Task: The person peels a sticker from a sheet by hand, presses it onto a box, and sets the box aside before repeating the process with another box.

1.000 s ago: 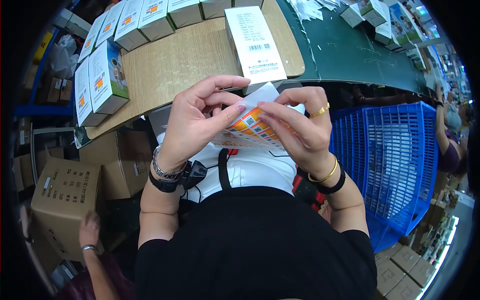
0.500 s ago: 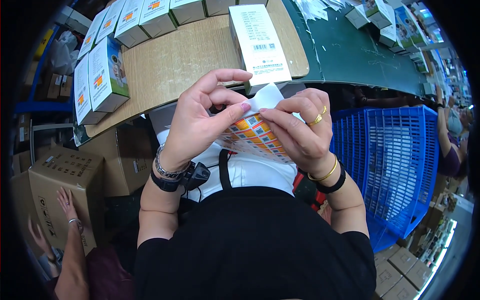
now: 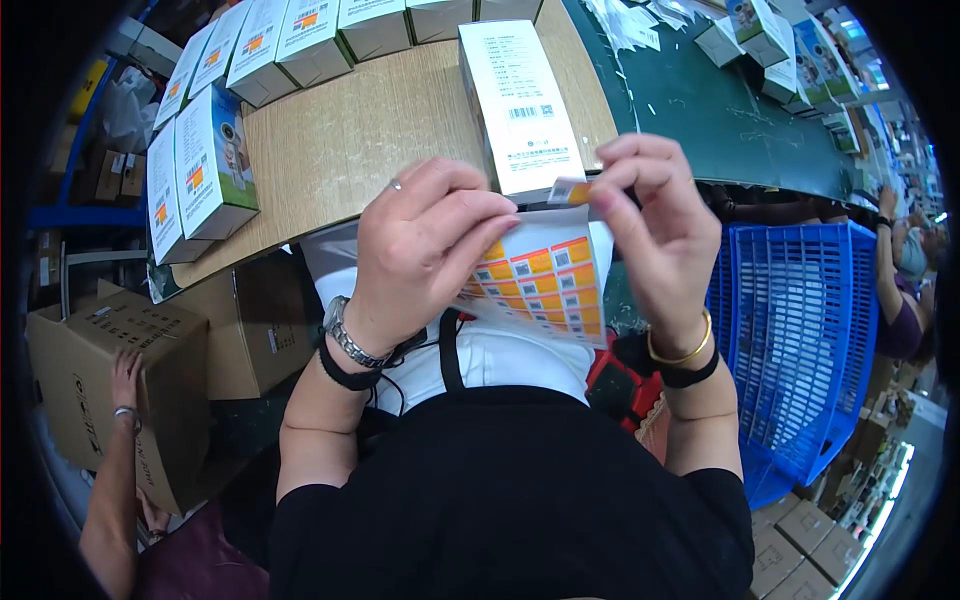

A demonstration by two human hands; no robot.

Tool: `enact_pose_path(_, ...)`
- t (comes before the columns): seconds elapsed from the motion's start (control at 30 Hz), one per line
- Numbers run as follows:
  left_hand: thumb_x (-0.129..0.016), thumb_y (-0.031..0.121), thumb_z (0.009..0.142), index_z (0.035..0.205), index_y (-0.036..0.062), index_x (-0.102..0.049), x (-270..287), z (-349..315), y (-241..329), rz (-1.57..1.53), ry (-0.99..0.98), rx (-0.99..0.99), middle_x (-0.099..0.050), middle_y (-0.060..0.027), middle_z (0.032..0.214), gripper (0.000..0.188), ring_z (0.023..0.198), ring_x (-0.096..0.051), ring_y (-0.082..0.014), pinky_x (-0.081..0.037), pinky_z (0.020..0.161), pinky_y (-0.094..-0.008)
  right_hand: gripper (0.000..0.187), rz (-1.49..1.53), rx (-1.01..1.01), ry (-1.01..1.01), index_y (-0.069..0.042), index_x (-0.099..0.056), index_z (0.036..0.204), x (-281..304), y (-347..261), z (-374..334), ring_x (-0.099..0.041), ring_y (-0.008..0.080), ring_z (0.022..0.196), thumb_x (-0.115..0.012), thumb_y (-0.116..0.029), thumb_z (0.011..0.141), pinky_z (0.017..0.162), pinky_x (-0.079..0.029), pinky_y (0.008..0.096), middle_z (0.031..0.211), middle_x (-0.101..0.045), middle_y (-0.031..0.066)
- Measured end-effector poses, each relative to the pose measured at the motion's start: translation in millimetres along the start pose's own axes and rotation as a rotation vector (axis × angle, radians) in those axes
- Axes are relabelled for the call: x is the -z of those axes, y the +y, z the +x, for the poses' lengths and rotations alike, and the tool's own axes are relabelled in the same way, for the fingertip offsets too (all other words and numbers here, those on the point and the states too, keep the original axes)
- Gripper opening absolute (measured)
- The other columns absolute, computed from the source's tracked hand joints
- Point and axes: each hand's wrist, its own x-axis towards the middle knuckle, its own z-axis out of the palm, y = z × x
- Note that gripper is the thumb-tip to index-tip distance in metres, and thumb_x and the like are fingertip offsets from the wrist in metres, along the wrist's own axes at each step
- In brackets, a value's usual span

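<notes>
Between my hands hangs a sheet of orange-and-white stickers (image 3: 545, 285), each printed with a small square code. My left hand (image 3: 425, 245) pinches the sheet's upper left edge between thumb and fingers. A single sticker (image 3: 570, 191) is held by my right hand (image 3: 655, 220), between thumb and forefinger, above the sheet and apart from it. Just beyond my hands a white box (image 3: 520, 105) lies on the wooden board, with a barcode and printed lines on its upper face. Its near end is close to the loose sticker.
White and green boxes (image 3: 220, 160), several with orange stickers, line the far and left edges of the wooden board (image 3: 370, 130). Paper scraps (image 3: 625, 25) lie on the green table (image 3: 690, 110). A blue basket (image 3: 800, 340) stands right. At left, another person's hand (image 3: 126, 378) touches a carton (image 3: 120, 350).
My right hand has moved right and up, taking a sticker off the sheet. The sheet now hangs from my left hand. The other person's carton at left has tilted and shifted.
</notes>
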Motion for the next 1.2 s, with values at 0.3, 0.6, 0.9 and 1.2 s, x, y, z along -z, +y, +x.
enact_pose_path(0.3, -0.077, 0.004, 0.083, 0.096, 0.0012, -0.07, -16.8, 14.4, -12.9, 0.011, 0.048, -0.248, -0.073, -0.0142, 0.12, 0.015, 0.12, -0.068, -0.0352, -0.057, 0.094, -0.0417, 0.017, 0.03, -0.166, -0.145, 0.002, -0.073, 0.105, 3.4, 34.3, 46.8, -0.061, 0.0135, 0.111, -0.076, -0.012, 0.096, 0.095, -0.049, 0.0264, 0.133, -0.061, 0.0127)
enact_pose_path(0.6, -0.078, 0.003, 0.082, 0.098, 0.0003, -0.069, -17.7, 16.6, -13.9, 0.03, 0.042, -0.236, -0.073, -0.0148, 0.119, 0.018, 0.117, -0.069, -0.035, -0.059, 0.093, -0.0415, 0.017, 0.112, -0.307, -0.307, 0.002, -0.076, 0.1, 2.7, 44.2, 74.2, -0.062, 0.0129, 0.109, -0.078, -0.014, 0.094, 0.095, -0.05, 0.0257, 0.132, -0.06, 0.0091)
enact_pose_path(0.9, -0.079, -0.001, 0.079, 0.099, 0.0013, -0.071, -16.6, 15.5, -10.5, -0.013, 0.035, -0.186, -0.074, -0.0156, 0.121, 0.021, 0.119, -0.069, -0.0359, -0.056, 0.098, -0.0422, 0.016, 0.125, -0.368, -0.327, 0.003, -0.077, 0.099, 1.1, 44.4, 75.4, -0.061, 0.012, 0.109, -0.079, -0.012, 0.092, 0.095, -0.049, 0.026, 0.128, -0.059, 0.0074)
enact_pose_path(1.2, -0.08, 0.001, 0.08, 0.099, 0.0017, -0.071, -14.7, 16.4, -11.6, -0.028, 0.007, -0.18, -0.074, -0.0159, 0.121, 0.021, 0.12, -0.068, -0.0356, -0.056, 0.098, -0.0418, 0.016, 0.107, -0.338, -0.321, 0.003, -0.077, 0.099, 0.5, 48.7, 75.7, -0.061, 0.0124, 0.11, -0.08, -0.01, 0.091, 0.095, -0.049, 0.0262, 0.128, -0.059, 0.0083)
